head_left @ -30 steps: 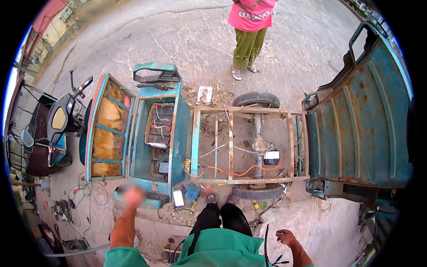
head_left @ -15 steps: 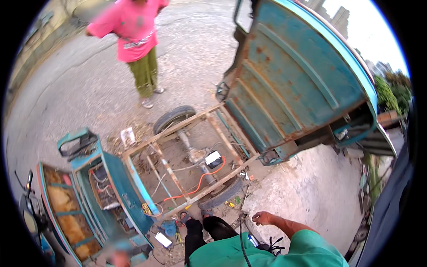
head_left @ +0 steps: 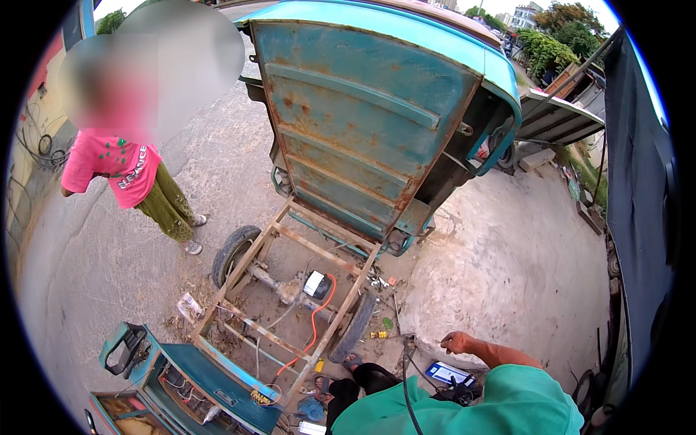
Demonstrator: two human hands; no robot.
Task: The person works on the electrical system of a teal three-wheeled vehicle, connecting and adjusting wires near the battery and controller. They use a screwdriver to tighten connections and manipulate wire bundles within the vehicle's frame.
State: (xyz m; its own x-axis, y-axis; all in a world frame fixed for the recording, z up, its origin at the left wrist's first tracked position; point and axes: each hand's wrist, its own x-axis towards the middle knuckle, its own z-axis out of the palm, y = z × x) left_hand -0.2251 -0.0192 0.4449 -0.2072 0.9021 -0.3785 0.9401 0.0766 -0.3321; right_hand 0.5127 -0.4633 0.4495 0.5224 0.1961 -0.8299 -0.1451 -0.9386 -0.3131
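My right hand (head_left: 455,342) hangs over the concrete at the lower right, fingers curled, their contents unclear. Beside it a black cable (head_left: 406,380) runs down past my green shirt. A blue-and-white flat box (head_left: 449,373) lies below that hand. The open metal frame (head_left: 315,254) has an axle, wheels (head_left: 351,326) and a black box with white label (head_left: 317,284), with an orange cable. At bottom left, the teal body section (head_left: 217,384) holds wired parts in its open compartment. My left hand is out of view.
A rusty teal cargo bed (head_left: 362,130) stands tilted up beyond the frame. A person in pink (head_left: 123,174) stands at left on the road. A dark sheet (head_left: 631,217) hangs at right; metal panels and blocks (head_left: 536,159) lie behind. Small tools and scraps lie beside the near wheel.
My view has swung right toward the raised cargo bed. My left hand has left the view; my right hand is a little higher. The person in pink now appears further left in the picture.
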